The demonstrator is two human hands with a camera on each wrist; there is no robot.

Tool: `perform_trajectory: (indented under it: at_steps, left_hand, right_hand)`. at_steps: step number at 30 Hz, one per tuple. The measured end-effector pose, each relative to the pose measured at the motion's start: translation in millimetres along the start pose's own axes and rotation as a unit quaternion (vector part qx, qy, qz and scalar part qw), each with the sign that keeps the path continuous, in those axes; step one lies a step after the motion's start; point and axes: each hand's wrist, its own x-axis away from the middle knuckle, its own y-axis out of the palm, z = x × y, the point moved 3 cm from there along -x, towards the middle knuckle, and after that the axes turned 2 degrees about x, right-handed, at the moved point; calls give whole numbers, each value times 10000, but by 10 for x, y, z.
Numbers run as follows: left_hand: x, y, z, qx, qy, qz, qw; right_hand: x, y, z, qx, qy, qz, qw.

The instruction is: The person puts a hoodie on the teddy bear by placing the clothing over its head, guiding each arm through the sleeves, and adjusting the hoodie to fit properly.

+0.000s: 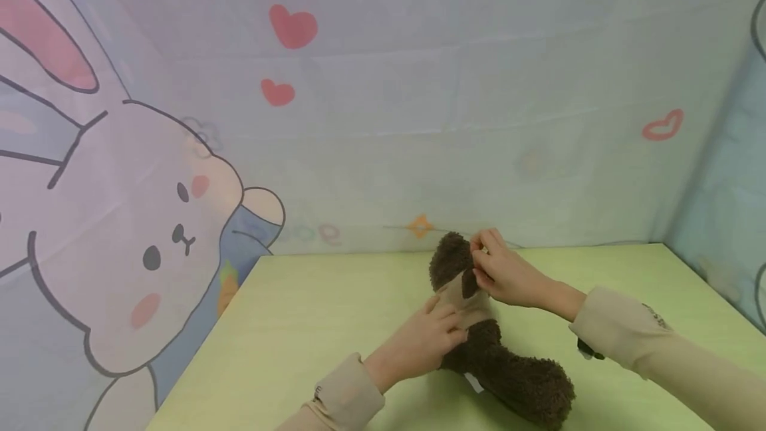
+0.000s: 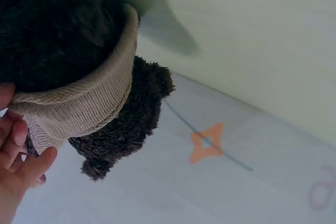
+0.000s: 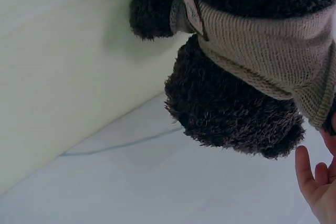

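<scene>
A dark brown fluffy teddy bear [image 1: 529, 384] in a beige knitted sweater [image 1: 473, 308] lies across the table, head away from me, legs towards me. My left hand [image 1: 419, 344] is at the sweater's lower part; in the left wrist view its fingers [image 2: 34, 166] pinch the knit near the hem. My right hand [image 1: 511, 275] pinches the bear's dark paw [image 1: 469, 283] where it comes out of the sleeve. In the right wrist view, the other arm [image 3: 152, 11] sticks out of its sleeve, and a small oval patch [image 3: 193, 13] shows on the knit.
The pale yellow-green table [image 1: 311, 304] reaches back to a printed cloth backdrop [image 1: 383, 151] with hearts and a large rabbit [image 1: 120, 251]. A white tag [image 1: 474, 383] hangs by the bear's lower body. A small black object [image 1: 589, 350] shows under the right cuff.
</scene>
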Motion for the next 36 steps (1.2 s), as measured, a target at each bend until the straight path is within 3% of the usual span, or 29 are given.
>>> perform_trajectory:
  at_steps: [2,3,5,7,9,10,12,17,20,23,25,28,30,33,36]
  left_hand:
    - [-2,-12,-88,755,-274,-70,9967]
    - [-2,-11,-144,1303,-460,-149,9903]
    - [4,3,-280,2466,-1041,-194,9633]
    - [7,7,-423,3275,-1781,138,9278]
    - [-7,12,-535,3573,-2367,639,9012]
    - [-19,9,-573,3500,-2580,876,8962]
    - [-63,3,-606,3048,-2799,1147,9031]
    - [-194,-15,-529,1753,-2469,1016,9476]
    - [-237,-22,-468,1353,-2346,1078,9566]
    - [-262,-11,-437,1431,-2428,1162,9524]
    - [-270,-3,-428,1510,-2500,1166,9493]
    - [-258,17,-432,1557,-2573,1397,9434]
    - [-244,38,-444,1693,-2524,1797,9356]
    - [-228,66,-457,1924,-2268,2520,9209]
    - [-222,78,-467,2140,-1995,2919,9106]
  right_hand:
    - [-3,-4,16,-113,18,-21,9999]
    - [-8,-7,15,-163,9,-29,9999]
    - [-23,-6,-1,-250,-33,-37,9997]
    - [-46,-6,-28,-287,-93,-35,9995]
    - [-67,-8,-58,-272,-133,26,9995]
    - [-75,-5,-75,-265,-157,50,9995]
    - [-88,6,-110,-254,-195,67,9995]
    - [-95,55,-177,-311,-155,95,9994]
    - [-81,78,-192,-351,11,149,9993]
    - [-64,94,-201,-531,197,130,9983]
    - [-42,112,-173,-1230,441,-295,9910]
    - [37,161,-114,-2255,935,-1051,9640]
    - [110,205,-77,-2639,1212,-1362,9472]
    - [187,280,-68,-2607,1387,-1184,9480]
    - [218,329,-62,-2630,1559,-875,9481]
